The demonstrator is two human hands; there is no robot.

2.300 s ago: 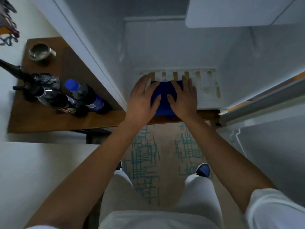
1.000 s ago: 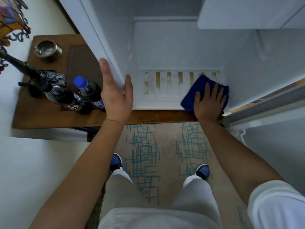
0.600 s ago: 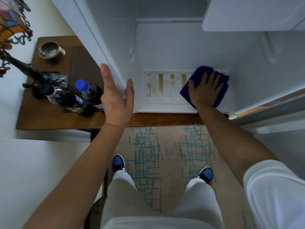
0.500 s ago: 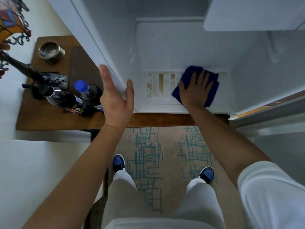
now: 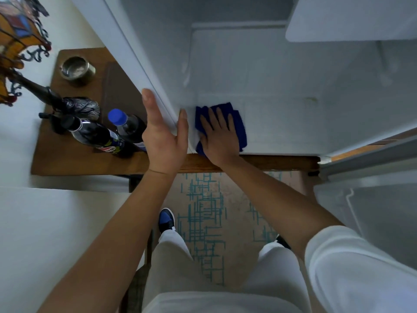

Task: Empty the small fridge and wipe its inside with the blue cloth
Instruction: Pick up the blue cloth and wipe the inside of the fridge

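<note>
Right hand (image 5: 220, 137) flat, fingers spread, palm pressing the folded blue cloth (image 5: 239, 125) onto the white fridge floor (image 5: 282, 129), front left corner. Left hand (image 5: 163, 136) open, holding nothing, thumb and fingers bracing the fridge's white left wall edge (image 5: 135, 64). Dark bottles (image 5: 101, 136) stand just beside it on the wooden shelf (image 5: 67, 159).

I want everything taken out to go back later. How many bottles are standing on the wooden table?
2. A dark bottle with a black cap and, right of it, a blue-capped bottle, partly behind the left hand. More may be hidden.
</note>
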